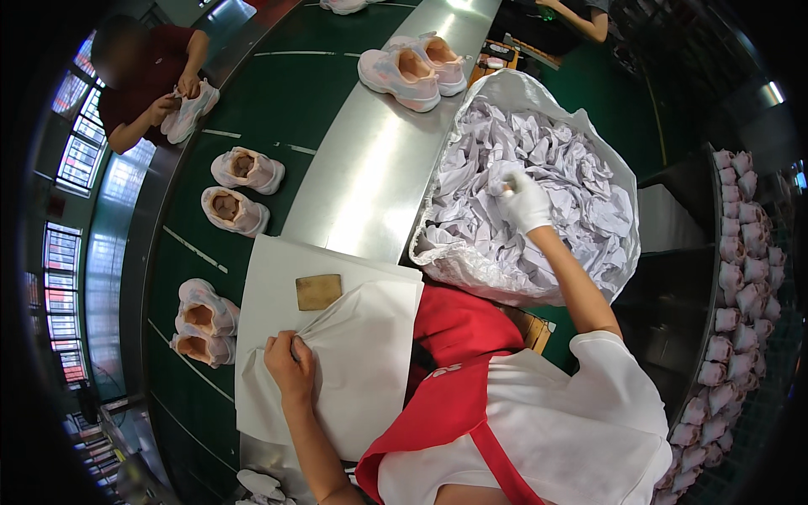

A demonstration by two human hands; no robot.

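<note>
A stack of white paper sheets lies in front of me on the metal bench. My left hand is bare and closed on the top sheet, which is bunched into creases under the fingers. Farther up the stack rests a small tan block. My right hand, in a white glove, reaches over a large white woven sack filled with crumpled paper. Its fingers curl against a crumpled paper wad, slightly blurred.
A pair of pastel shoes stands on the metal bench. More shoes sit on the green conveyor belt at left. Across it a person handles a shoe. Racked shoes line the right side.
</note>
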